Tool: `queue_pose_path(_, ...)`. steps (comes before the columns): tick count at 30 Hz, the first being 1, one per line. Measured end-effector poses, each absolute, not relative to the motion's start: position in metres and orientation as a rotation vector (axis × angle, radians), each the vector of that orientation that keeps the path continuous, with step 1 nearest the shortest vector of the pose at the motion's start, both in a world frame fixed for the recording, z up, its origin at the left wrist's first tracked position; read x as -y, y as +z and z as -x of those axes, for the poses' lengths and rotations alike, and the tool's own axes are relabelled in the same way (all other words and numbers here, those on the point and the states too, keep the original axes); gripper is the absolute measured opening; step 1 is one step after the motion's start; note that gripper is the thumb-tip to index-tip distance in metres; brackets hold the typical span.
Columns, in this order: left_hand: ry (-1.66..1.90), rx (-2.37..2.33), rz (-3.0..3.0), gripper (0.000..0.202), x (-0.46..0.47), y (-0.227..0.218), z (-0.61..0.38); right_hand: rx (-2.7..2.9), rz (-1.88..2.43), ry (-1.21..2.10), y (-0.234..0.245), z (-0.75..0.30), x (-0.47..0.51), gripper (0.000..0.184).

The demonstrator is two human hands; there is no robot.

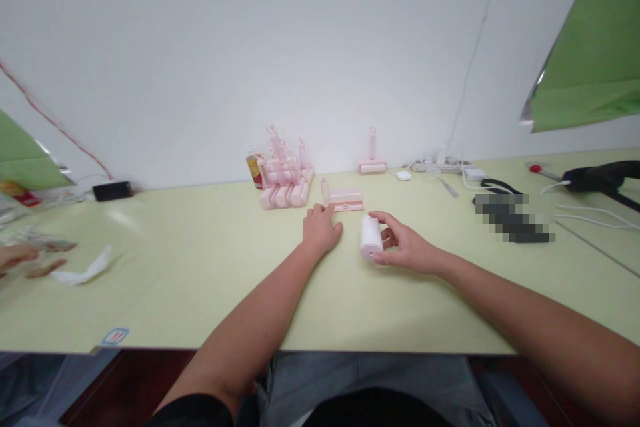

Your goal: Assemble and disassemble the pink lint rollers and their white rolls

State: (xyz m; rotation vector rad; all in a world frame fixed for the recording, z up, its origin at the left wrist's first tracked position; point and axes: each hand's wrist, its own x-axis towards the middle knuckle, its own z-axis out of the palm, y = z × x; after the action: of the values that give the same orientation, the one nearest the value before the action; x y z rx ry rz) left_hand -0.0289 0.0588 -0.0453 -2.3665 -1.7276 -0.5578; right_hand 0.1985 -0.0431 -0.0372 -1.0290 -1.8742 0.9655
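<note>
My right hand (400,243) grips a white lint roller refill (371,235), a short cylinder with a pale pink end facing me. Its fingers and thumb close on the roll from the right, just over the table. Palm down, my left hand (321,229) rests on the table with its thumb apart from the fingers. Its fingertips reach the lower left end of a pink lint roller case (346,199), partly see-through, lying behind the hands. Whether those fingertips press on the case is hard to see.
Several pink lint rollers and rolls (286,180) stand grouped at the back, beside a yellow-red bottle (255,170). Another lint roller (373,163) stands by the wall. Cables, a power strip (443,165) and black straps (603,177) lie right. Another person's hand (20,257) is far left.
</note>
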Motion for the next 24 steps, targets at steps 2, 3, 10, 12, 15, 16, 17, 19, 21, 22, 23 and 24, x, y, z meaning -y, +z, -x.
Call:
queue_pose_path(2, -0.518, 1.735, 2.357, 0.053, -0.059, -0.045, 0.028, 1.874, 1.026, 0.969, -0.037, -0.199, 0.043, 0.091)
queue_pose_path(3, -0.507, 1.734, 2.351, 0.053, -0.059, -0.045, 0.028, 1.875, 1.025, 0.969, -0.036, -0.199, 0.043, 0.091)
queue_pose_path(10, -0.531, 1.578, 2.576, 0.036, -0.052, -0.04, 0.018, 1.882, 1.017, 0.965, -0.033, -0.199, 0.044, 0.09)
queue_pose_path(12, -0.624, 1.476, 2.605, 0.035, -0.048, -0.037, 0.014, 1.875, 1.016, 0.97, -0.034, -0.199, 0.043, 0.091)
queue_pose_path(15, -0.695, 1.445, 2.521, 0.037, -0.047, -0.034, 0.013, 1.874, 1.021, 0.962, -0.035, -0.2, 0.041, 0.092)
queue_pose_path(16, -0.683, 1.464, 2.497, 0.04, -0.048, -0.033, 0.014, 1.878, 1.021, 0.957, -0.036, -0.2, 0.04, 0.093)
queue_pose_path(17, -0.665, 1.483, 2.477, 0.042, -0.049, -0.034, 0.015, 1.883, 1.022, 0.95, -0.036, -0.2, 0.04, 0.092)
queue_pose_path(19, -0.629, 1.511, 2.448, 0.043, -0.052, -0.036, 0.018, 1.893, 1.025, 0.937, -0.035, -0.2, 0.041, 0.092)
queue_pose_path(21, -0.592, 1.521, 2.436, 0.042, -0.055, -0.038, 0.021, 1.898, 1.025, 0.922, -0.033, -0.2, 0.042, 0.091)
queue_pose_path(22, -0.57, 1.525, 2.435, 0.041, -0.057, -0.039, 0.021, 1.899, 1.025, 0.916, -0.033, -0.2, 0.042, 0.091)
queue_pose_path(23, -0.549, 1.527, 2.435, 0.04, -0.058, -0.04, 0.022, 1.899, 1.023, 0.911, -0.032, -0.2, 0.043, 0.091)
queue_pose_path(24, -0.534, 1.528, 2.434, 0.038, -0.058, -0.041, 0.022, 1.899, 1.021, 0.908, -0.032, -0.2, 0.043, 0.091)
